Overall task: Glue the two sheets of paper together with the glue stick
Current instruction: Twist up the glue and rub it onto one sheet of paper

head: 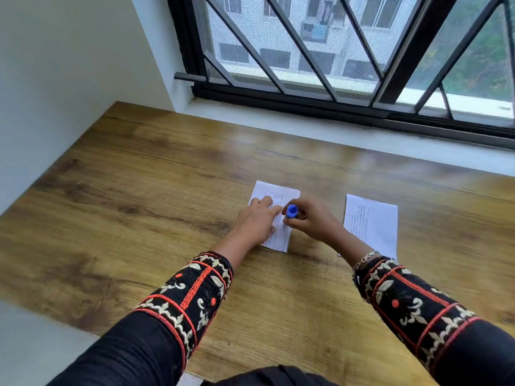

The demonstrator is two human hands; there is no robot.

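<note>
Two small printed sheets of paper lie on the wooden table (139,190). My left hand (257,221) rests flat on the left sheet (278,195), fingers spread, pinning it down. My right hand (312,220) grips the blue glue stick (291,211) upright, its lower end on the same sheet's right half. The glue tip is hidden by my fingers. The second sheet (373,221) lies apart to the right, partly covered by my right wrist.
A white sill and a black barred window (334,65) run along the table's far edge. A white wall (69,79) stands at the left. The table's left edge drops off beside my left forearm.
</note>
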